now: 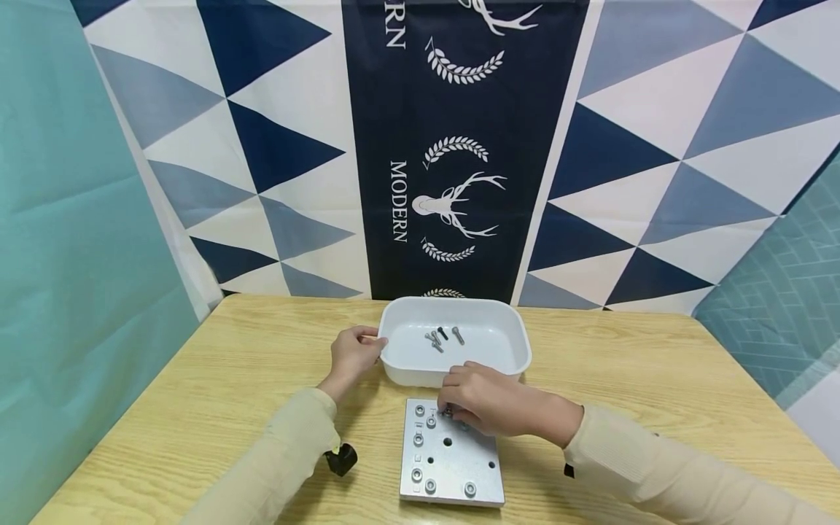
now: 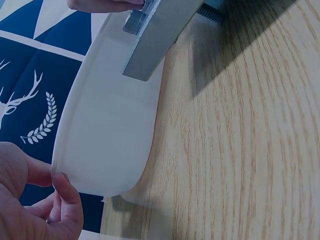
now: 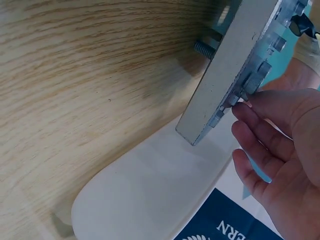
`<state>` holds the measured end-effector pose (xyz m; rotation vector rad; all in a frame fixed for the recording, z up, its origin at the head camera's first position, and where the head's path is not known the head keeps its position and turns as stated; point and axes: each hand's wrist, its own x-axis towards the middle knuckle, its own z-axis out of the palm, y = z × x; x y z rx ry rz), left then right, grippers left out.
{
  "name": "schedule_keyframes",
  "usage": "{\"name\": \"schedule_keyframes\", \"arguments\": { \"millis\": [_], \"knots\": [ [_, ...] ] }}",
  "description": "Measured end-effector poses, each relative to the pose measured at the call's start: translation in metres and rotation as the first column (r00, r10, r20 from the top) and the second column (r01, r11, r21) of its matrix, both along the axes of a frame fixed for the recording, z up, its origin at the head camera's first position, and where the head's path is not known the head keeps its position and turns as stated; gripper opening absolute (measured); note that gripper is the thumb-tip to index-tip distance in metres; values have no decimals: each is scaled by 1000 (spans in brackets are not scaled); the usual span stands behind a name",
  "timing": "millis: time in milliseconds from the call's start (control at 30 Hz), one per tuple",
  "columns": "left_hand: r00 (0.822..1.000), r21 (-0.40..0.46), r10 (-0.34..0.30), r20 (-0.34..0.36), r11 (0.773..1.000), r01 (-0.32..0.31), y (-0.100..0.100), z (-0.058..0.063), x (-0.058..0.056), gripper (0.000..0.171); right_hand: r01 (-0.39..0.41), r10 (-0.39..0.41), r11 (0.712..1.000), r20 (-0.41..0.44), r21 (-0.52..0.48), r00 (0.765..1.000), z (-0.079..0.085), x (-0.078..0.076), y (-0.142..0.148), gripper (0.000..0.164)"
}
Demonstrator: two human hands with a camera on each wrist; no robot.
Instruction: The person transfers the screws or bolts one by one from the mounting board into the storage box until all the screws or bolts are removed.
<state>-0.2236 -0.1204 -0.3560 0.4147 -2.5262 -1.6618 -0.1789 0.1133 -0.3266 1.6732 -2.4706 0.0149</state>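
Observation:
My left hand (image 1: 354, 354) pinches the left rim of a white plastic tray (image 1: 410, 376) between thumb and fingers, as the left wrist view also shows. A silver metal plate (image 1: 462, 459) lies in front of the tray, fitted with several socket-head screws (image 1: 469, 488). Over the plate's far edge, my right hand (image 1: 488, 401) pinches a small screw (image 1: 448, 413) at a hole with thumb and index finger. In the right wrist view, screw heads stand along the plate's top face (image 3: 227, 75); the fingertips partly hide the pinched screw.
Several loose screws (image 1: 436, 338), one of them black, lie inside the tray. Threaded screw ends (image 3: 204, 49) stick out beneath the plate. Both sit on a wood-grain table (image 1: 262, 357), with a patterned cloth (image 1: 453, 146) hanging behind.

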Motion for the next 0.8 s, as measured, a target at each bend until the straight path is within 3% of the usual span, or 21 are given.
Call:
{"name": "schedule_keyframes", "arguments": {
  "millis": [800],
  "knots": [
    [1000, 8, 11, 12, 1000, -11, 0, 0, -1, 25, 0, -2, 997, -22, -78, 1000, -7, 3, -3, 11]
  ]
}}
